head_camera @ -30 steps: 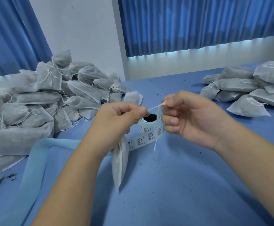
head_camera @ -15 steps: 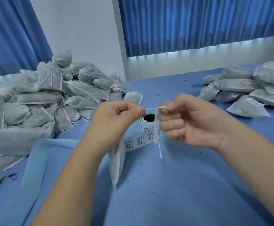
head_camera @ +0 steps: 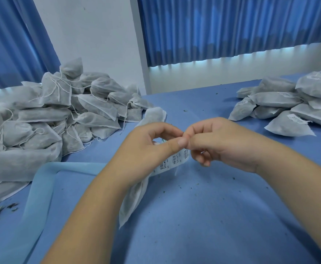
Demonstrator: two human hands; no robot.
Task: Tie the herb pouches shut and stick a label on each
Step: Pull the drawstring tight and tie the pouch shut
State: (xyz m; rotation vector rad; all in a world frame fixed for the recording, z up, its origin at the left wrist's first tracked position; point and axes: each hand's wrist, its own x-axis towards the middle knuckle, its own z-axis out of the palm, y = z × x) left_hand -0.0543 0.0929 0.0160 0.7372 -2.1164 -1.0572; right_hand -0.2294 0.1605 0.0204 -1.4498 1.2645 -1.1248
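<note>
Pouch (head_camera: 134, 199) hangs over the table under left hand (head_camera: 146, 149), neck pinched thumb-to-forefinger so its weight keeps it taut. Right hand (head_camera: 222, 143) fingers curled, pinching same neck, probably cinching the knot; drawstring hidden. Label strip (head_camera: 173, 161) just behind.

Cool light is glowing in under the curtains (head_camera: 232, 29), far behind the left hand (head_camera: 146, 151) and right hand (head_camera: 224, 145). Both hands are looking a little blurry. Soft shadows are lying on the table (head_camera: 203, 216) below them. The edges are bending.
</note>
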